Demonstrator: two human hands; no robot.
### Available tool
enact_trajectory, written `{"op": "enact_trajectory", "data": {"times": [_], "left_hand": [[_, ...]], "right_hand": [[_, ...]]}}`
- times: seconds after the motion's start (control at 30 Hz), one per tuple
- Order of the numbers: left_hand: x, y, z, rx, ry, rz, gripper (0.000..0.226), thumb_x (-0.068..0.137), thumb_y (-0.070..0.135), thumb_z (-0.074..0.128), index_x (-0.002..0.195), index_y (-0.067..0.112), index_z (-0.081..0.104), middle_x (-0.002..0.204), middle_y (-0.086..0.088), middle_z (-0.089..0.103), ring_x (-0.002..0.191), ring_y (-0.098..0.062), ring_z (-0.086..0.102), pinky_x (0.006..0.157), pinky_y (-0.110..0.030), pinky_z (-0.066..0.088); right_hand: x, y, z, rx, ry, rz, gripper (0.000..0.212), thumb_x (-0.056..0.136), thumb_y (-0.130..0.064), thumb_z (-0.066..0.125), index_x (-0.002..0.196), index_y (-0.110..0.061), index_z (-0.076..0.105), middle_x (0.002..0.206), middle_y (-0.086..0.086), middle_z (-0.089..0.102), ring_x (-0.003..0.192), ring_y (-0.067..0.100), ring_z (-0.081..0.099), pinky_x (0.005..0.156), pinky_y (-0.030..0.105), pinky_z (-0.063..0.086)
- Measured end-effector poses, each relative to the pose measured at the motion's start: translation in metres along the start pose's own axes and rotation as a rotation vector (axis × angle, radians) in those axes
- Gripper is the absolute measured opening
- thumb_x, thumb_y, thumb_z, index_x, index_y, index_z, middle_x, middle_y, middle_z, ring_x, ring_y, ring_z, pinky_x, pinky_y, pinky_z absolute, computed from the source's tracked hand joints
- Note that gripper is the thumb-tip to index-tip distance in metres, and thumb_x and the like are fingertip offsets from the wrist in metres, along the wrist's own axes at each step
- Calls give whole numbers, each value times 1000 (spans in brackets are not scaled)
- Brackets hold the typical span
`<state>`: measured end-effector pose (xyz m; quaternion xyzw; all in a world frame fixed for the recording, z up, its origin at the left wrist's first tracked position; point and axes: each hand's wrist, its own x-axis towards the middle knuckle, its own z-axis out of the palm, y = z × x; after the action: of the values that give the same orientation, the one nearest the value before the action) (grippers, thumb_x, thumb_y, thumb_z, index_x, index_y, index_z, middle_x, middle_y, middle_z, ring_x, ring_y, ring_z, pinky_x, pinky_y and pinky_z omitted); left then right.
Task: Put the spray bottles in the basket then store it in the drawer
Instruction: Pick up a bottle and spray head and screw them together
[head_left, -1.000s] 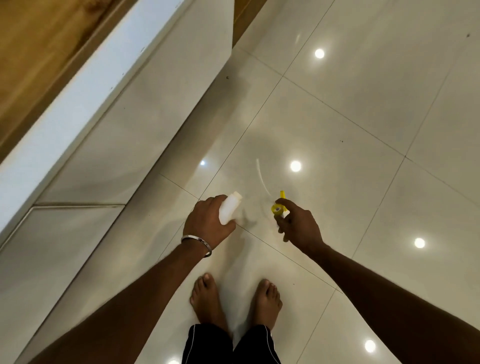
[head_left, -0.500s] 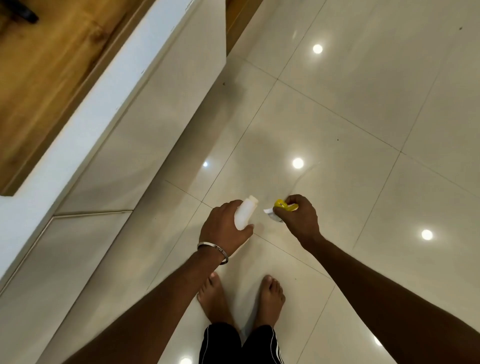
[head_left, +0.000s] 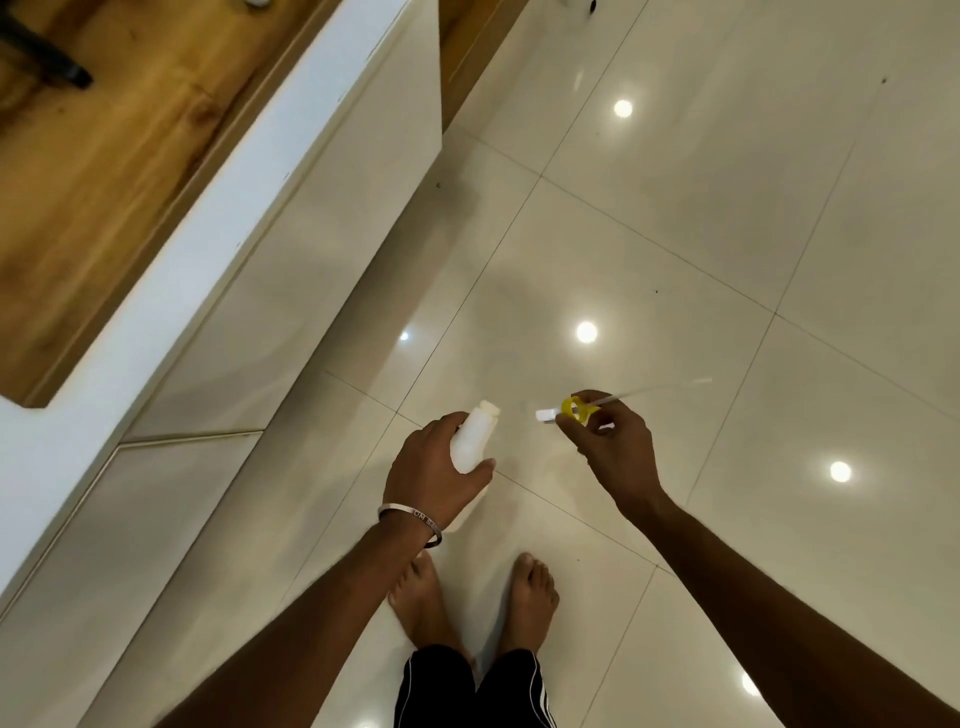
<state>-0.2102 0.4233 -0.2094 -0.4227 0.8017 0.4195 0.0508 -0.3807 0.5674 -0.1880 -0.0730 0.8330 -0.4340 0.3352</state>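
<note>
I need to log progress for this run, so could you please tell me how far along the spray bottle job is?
Done: nothing looks stored yet; no basket or open drawer is in view.
In hand: the left hand grips a white bottle with its neck open, and the right hand pinches the detached yellow spray head, its dip tube trailing.
Left: probably refit the head, then basket, then drawer.

We look down on a glossy cream tiled floor (head_left: 675, 234) with thin dark joints and round reflections of lights. Our two bare feet (head_left: 527, 605) stand on it. A white cabinet (head_left: 291, 291) with a wooden top (head_left: 114, 156) rests on the floor to the left.
</note>
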Motion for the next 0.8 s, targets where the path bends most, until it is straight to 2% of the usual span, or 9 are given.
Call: {"op": "enact_trajectory", "data": {"times": [0.07,0.17,0.27,0.43,0.53,0.63,0.7,0.8], "left_hand": [[-1,3,-5,-4,6,0,62,67,56,70,121,33,51,106,11,64,95,-17,59,79,-35,53],[-2,9,-11,-14,14,2,63,67,57,70,121,32,51,107,11,64,94,-16,59,78,-35,54],[-3,13,-14,-28,26,12,63,67,57,71,121,32,52,107,11,64,92,-14,60,77,-32,53],[-6,15,-15,-39,29,6,64,68,55,72,123,31,52,109,10,64,94,-15,59,78,-32,52],[-10,13,-14,-54,32,2,62,67,55,72,122,31,52,107,10,64,93,-15,60,78,-32,52],[-15,10,-12,-63,23,8,62,67,55,72,121,31,52,106,10,64,91,-14,60,78,-32,53],[-19,8,-11,-57,22,11,64,67,56,73,122,31,52,108,10,64,92,-14,60,78,-31,53],[-25,7,-9,-58,15,11,65,67,55,73,123,30,52,109,9,64,94,-15,60,80,-35,54]], "right_hand": [[-3,-5,-3,123,-37,68,15,84,-29,74,96,-35,68,71,-1,70,52,22,64,48,27,47],[-5,-14,-1,305,-119,196,24,87,-16,70,109,-23,64,68,12,70,53,26,66,47,28,50],[-6,-23,4,473,-177,238,30,88,-7,68,116,-17,62,85,20,73,74,34,74,63,32,59],[2,-26,9,702,-286,321,43,93,5,52,127,-20,60,109,23,72,103,36,71,83,36,60],[6,-21,9,863,-340,410,41,97,-3,42,131,-19,60,118,27,68,112,37,67,87,38,59],[5,-15,8,940,-345,468,35,94,-24,59,127,-14,64,121,28,66,114,37,65,87,38,58],[4,-11,11,907,-296,470,37,87,-32,70,118,-13,67,117,26,68,107,33,69,83,35,59],[3,-6,14,864,-222,420,33,86,-34,66,108,-8,64,105,20,71,93,27,74,74,32,61]]}}
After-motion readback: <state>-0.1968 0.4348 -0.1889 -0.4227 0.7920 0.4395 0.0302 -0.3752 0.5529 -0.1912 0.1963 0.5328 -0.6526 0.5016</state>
